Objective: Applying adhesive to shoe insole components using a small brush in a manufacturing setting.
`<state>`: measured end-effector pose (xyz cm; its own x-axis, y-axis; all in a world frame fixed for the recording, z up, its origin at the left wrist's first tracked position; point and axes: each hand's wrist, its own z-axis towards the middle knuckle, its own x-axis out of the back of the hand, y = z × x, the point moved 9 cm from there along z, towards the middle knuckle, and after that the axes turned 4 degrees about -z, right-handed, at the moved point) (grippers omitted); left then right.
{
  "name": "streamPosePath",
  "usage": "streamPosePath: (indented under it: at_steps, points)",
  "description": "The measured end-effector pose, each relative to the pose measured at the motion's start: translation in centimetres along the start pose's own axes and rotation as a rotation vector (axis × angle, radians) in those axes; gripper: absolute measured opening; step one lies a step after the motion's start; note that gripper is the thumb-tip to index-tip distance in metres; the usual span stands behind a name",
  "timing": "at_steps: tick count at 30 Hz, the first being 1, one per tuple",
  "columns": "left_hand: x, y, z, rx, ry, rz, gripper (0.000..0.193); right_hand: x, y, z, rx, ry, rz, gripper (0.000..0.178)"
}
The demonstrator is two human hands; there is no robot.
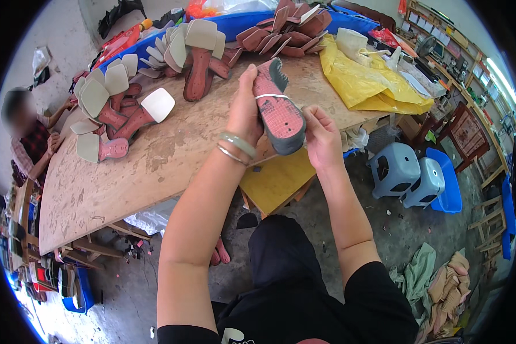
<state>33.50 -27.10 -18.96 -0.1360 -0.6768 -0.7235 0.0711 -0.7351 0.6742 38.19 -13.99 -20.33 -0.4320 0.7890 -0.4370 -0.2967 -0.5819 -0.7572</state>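
My left hand [246, 112] is closed around the left side of a shoe sole [281, 117], held tilted above the table's near edge. The sole has a reddish, grid-patterned face, a dark grey rim and a jagged dark edge at its far end. A thin white band [272, 96] runs across its middle. My right hand [322, 133] is at the sole's near right edge, thumb and fingers pinched together; what lies between them is hidden. Beyond my left hand on the table lie reddish soles [198, 77] with cream-white flaps [201, 34].
A large wooden table [172, 155] spans the front. Along its back are a pile of reddish-brown pieces [304, 34] and a yellow plastic sheet [358, 80]. Another person [31, 135] is at the far left. Blue-grey stools [393, 166] and a blue tub [450, 186] stand right.
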Motion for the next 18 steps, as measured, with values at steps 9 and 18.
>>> streamPosePath:
  at_steps: [9, 18]
  points:
    - [0.0, -2.1, 5.6, -0.031, 0.087, -0.034, 0.043, 3.4, -1.3, 1.1, 0.144, 0.064, 0.023, 0.012]
    - [2.9, -2.1, 8.4, -0.167, 0.167, 0.015, 0.046, 4.0, -6.8, -1.6, 0.265, 0.249, -0.571, 0.016]
